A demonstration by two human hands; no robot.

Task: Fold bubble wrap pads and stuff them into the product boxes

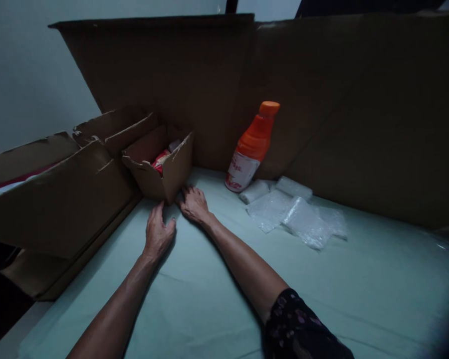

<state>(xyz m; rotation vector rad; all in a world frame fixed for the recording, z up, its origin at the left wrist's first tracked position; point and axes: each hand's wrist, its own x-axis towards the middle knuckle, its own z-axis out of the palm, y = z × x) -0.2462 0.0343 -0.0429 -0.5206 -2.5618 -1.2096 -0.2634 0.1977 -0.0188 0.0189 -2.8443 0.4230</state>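
A small open cardboard box (155, 185) stands in the far left corner of the cloth, with red and pale packets (160, 160) inside it. My left hand (159, 230) is at the box's near bottom corner, thumb apart from the fingers and nothing held. Beside the box's right lower edge lies my right hand (193, 203), its fingers stretched out against or very close to the cardboard. Whether the fingertips press on the box I cannot tell. Right of the hands, an orange bottle (251, 147) with a white label stands near the cardboard wall, appearing tilted.
Several clear bubble-wrap pieces (297, 214) lie right of the bottle on the pale green cloth (217, 289). Larger cardboard boxes (60, 204) line the left edge. A tall cardboard wall (344, 109) runs along the back.
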